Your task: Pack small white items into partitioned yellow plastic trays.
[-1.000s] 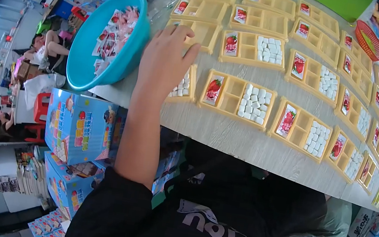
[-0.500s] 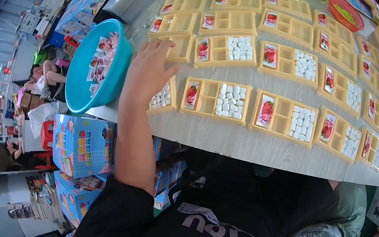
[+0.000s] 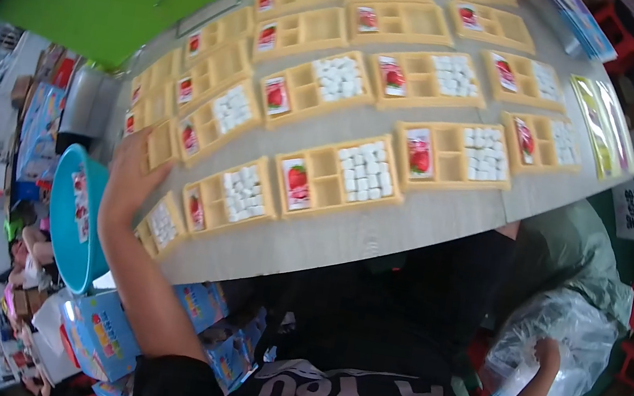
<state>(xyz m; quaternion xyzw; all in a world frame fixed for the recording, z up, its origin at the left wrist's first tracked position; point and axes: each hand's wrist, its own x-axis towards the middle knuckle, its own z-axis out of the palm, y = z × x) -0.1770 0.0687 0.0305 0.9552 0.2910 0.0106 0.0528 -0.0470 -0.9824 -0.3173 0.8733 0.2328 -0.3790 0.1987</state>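
Note:
My left hand (image 3: pixel 135 175) rests at the left end of the table, thumb apart from the fingers, over a pale yellow compartment tray (image 3: pixel 161 146). Some of its fingertips are hard to make out. Rows of such trays cover the table, most with a strawberry-printed sachet (image 3: pixel 297 185) in one compartment. In the two nearer rows, many trays also hold white marshmallow-like pieces (image 3: pixel 366 171). Low on the right, my right hand (image 3: pixel 547 354) is at a clear plastic bag (image 3: pixel 584 332) with something pale inside. The fingers of that hand are partly hidden and blurred.
A turquoise basin (image 3: pixel 61 242) with sachets stands left of the table (image 3: pixel 310 242). Blue printed boxes (image 3: pixel 99 338) are stacked below. Yellow-green sheets (image 3: pixel 602 130) lie at the table's right end. A dark green bag (image 3: pixel 572 244) stands below it. People sit far left.
The view has swung to the right, so the table appears tilted and more of the plastic bag shows. My left hand stays at the leftmost trays; my right hand remains at the bag.

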